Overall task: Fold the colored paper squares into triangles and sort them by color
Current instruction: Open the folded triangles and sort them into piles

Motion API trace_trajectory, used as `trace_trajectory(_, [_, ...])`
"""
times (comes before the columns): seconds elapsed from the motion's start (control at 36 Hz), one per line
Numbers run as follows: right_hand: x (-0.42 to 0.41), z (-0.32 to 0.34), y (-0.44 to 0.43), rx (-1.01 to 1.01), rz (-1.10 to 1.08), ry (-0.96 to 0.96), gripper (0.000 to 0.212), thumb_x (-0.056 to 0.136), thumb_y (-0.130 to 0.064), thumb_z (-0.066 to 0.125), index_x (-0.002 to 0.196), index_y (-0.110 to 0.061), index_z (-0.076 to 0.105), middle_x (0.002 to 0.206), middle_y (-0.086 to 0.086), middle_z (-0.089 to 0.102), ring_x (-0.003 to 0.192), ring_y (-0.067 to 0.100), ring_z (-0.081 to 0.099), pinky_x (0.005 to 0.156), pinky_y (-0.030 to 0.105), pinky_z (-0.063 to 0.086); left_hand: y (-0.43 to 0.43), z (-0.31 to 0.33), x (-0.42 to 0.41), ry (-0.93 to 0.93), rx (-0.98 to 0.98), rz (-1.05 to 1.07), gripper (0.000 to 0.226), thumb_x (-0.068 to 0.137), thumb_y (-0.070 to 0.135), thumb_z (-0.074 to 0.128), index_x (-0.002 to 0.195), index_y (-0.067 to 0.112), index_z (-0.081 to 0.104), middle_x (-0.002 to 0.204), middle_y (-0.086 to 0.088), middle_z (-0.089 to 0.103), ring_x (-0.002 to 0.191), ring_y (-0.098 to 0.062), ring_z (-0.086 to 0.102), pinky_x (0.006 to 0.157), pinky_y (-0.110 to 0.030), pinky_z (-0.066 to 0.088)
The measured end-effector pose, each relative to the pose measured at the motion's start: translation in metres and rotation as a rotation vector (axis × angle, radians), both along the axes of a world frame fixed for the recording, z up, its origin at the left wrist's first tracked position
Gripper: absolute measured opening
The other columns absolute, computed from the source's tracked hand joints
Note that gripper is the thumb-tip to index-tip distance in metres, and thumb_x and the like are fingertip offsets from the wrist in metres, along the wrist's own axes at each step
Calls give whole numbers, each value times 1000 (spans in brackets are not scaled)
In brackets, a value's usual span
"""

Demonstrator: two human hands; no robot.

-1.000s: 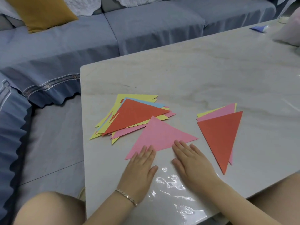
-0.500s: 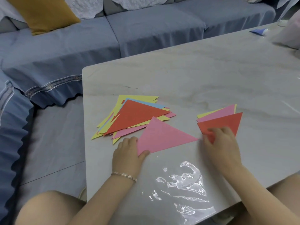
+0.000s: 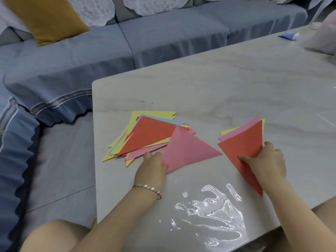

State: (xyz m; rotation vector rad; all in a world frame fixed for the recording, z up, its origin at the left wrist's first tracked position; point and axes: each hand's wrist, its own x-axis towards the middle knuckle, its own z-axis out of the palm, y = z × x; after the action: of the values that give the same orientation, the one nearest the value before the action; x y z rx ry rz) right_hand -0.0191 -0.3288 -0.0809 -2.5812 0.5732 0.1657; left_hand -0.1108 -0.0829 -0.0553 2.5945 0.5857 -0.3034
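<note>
A pale, marble-patterned table (image 3: 200,91) is filling the centre and right of the frame. A sofa (image 3: 163,33) in a blue-grey cover is running along the top, and a mustard cushion (image 3: 47,19) is sitting at the upper left. Grey floor (image 3: 60,170) is showing at the lower left. A clear plastic sheet (image 3: 214,211) is glinting on the table (bottom centre). The left hand (image 3: 151,169) is pinching the lower-left corner of a pink triangle (image 3: 187,150), which is lying flat at centre and overlapping a mixed pile (image 3: 145,135) of folded papers. At centre right, the right hand (image 3: 267,162) is pinching a red triangle (image 3: 245,146), thumb on top, over pink and yellow pieces.
</note>
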Motion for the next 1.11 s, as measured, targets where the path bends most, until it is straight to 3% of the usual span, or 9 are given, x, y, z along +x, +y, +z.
trace_trajectory(0.25, [-9, -2, 3, -92, 99, -127, 46, 78, -28, 72, 113, -8, 51, 102, 19, 51, 103, 38, 47, 73, 40, 40, 62, 29, 38, -207, 71, 163, 23, 93, 22, 49, 104, 2, 52, 105, -19, 58, 92, -33, 52, 77, -36, 40])
trace_trajectory(0.33, [-12, -1, 5, 36, 123, -167, 46, 83, -19, 65, 126, -9, 50, 108, 18, 58, 102, 37, 52, 76, 39, 41, 71, 21, 41, -145, 89, 214, 35, 90, 23, 54, 121, 8, 46, 117, -18, 52, 102, -33, 48, 85, -38, 39])
trace_trajectory(0.44, [-22, 8, 17, 420, 86, -273, 13, 85, -18, 62, 87, -5, 62, 81, 14, 63, 76, 32, 57, 55, 30, 36, 48, 16, 28, -324, 203, 90, 55, 88, 25, 58, 135, 8, 36, 128, -18, 41, 118, -34, 37, 99, -36, 29])
trace_trajectory(0.58, [-52, 15, 58, 838, 9, -209, 15, 81, -18, 70, 93, -12, 62, 85, 9, 68, 69, 20, 62, 61, 22, 49, -19, 15, 3, -155, -596, 239, 57, 83, 38, 63, 128, 16, 35, 105, -5, 57, 88, -18, 57, 78, -24, 42])
trace_trajectory(0.69, [-75, 12, 89, 871, 108, -190, 39, 82, -18, 69, 118, -15, 55, 92, -5, 66, 79, 7, 64, 63, 11, 48, -47, 3, -10, -33, -1149, 402, 28, 86, 11, 63, 111, 5, 52, 96, -11, 66, 75, -22, 66, 71, -37, 57])
trace_trajectory(0.78, [-84, 10, 97, 749, 184, -192, 58, 87, -23, 62, 138, -14, 35, 107, -6, 54, 90, 5, 55, 73, 3, 40, -37, -10, -10, -124, -978, 394, 21, 85, -4, 56, 99, 11, 53, 101, -12, 66, 91, -27, 65, 86, -45, 53])
trace_trajectory(0.86, [-85, 2, 90, 493, 362, -338, 64, 93, -29, 52, 146, -14, 20, 142, 6, 24, 128, 13, 26, 105, 21, 25, -12, -15, -7, -98, -676, 165, 27, 87, 2, 53, 105, 20, 47, 113, -7, 63, 102, -22, 61, 93, -38, 47])
trace_trajectory(1.03, [-85, -29, 77, -111, 1061, -378, 59, 101, -40, 12, 123, -13, 59, 134, 5, 53, 131, 18, 37, 108, 29, 24, 20, -19, 1, -86, -39, -142, 59, 94, 15, 47, 145, 17, 19, 139, -9, 40, 127, -24, 40, 100, -28, 31])
trace_trajectory(1.11, [-90, -36, 75, -252, 1192, -215, 61, 100, -43, 8, 127, -16, 56, 136, 0, 52, 129, 17, 45, 110, 29, 19, 12, -26, -8, -205, 235, -280, 62, 82, 18, 66, 137, 12, 39, 128, -11, 47, 115, -26, 49, 96, -32, 40])
